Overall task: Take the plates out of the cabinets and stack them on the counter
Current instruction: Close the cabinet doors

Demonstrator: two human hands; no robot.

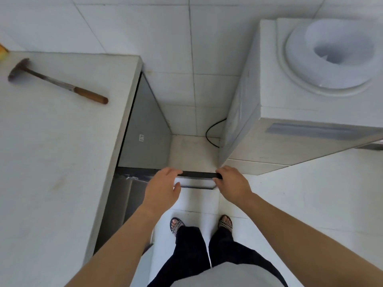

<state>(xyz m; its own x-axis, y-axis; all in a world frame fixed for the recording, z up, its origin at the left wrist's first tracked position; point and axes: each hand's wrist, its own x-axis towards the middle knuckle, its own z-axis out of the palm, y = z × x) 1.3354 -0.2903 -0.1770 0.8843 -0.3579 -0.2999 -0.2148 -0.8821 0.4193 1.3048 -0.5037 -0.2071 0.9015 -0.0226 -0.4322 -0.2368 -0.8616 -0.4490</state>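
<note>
The left hand (161,188) and the right hand (232,183) are curling their fingers over the top edge of the open cabinet door (196,175). No plates are showing yet. Plates are probably hard, slippery and breakable, so gripping their rims looks safest.

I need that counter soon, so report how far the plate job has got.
Nothing is stacked yet: the counter holds a hammer but no plates. In hand: the left hand and right hand grip the open cabinet door by its top edge. Left: every plate; none is in view.
</note>
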